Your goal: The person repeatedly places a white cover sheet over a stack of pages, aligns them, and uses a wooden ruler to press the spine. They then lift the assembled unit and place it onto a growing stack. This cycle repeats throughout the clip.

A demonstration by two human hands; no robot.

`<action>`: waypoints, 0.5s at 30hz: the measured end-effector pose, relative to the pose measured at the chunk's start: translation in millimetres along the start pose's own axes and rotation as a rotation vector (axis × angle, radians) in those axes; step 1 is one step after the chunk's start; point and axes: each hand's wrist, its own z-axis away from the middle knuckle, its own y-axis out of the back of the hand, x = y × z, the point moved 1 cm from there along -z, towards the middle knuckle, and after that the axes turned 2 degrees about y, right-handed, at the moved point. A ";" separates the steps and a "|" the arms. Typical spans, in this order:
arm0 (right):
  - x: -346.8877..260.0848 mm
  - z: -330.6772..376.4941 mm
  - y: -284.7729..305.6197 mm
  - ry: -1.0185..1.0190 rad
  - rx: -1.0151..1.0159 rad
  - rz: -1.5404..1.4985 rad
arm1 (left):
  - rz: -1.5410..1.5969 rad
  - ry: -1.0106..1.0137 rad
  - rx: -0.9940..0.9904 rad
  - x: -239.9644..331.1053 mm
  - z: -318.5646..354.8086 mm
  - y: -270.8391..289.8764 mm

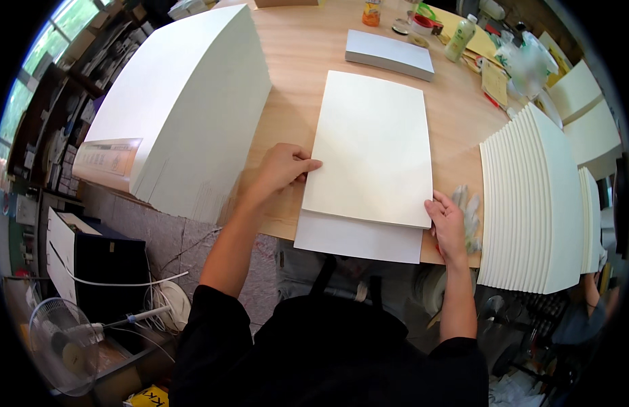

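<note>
A cream sheet of paper (pixel 372 146) lies on a wooden table (pixel 307 54), on top of a white sheet (pixel 355 241) that sticks out past the table's near edge. My left hand (pixel 280 169) pinches the cream sheet's left edge with thumb and fingers. My right hand (pixel 446 220) grips the sheet's near right corner. Both forearms come in from below in black sleeves.
A tall stack of white paper (pixel 185 102) stands at the left. Fanned cream folded sheets (pixel 531 197) are stacked at the right. A grey paper stack (pixel 389 54), bottles (pixel 460 37) and clutter sit at the back. A fan (pixel 60 346) and a black box (pixel 104 261) are on the floor at left.
</note>
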 end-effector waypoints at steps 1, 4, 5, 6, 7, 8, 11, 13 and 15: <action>0.0 -0.5 1.2 -0.005 -0.015 0.004 | -0.054 0.073 0.010 10.6 8.9 2.8; 3.0 -2.7 3.8 -0.026 0.026 0.081 | -0.220 -0.255 0.264 -28.5 15.7 3.4; -5.4 0.5 0.3 -0.032 0.039 0.090 | -0.304 -0.233 0.216 -43.5 25.9 4.6; -6.7 0.1 2.2 -0.028 0.025 0.106 | -0.389 -0.215 0.168 -54.8 39.6 2.5; -7.1 -1.1 6.4 -0.030 0.008 0.126 | -0.387 -0.325 0.217 -59.3 57.1 -5.8; -5.5 -1.2 11.2 -0.035 -0.010 0.151 | -0.377 -0.434 0.263 -63.1 76.2 -15.2; 4.1 -4.0 17.6 0.364 0.046 0.494 | -0.332 -0.506 0.304 -69.8 97.8 -34.9; 1.8 -2.4 16.7 0.511 0.049 0.709 | -0.310 -0.487 0.305 -74.2 101.7 -36.5; 3.0 3.2 14.3 0.489 0.067 0.731 | -0.322 -0.481 0.300 -74.0 100.2 -35.5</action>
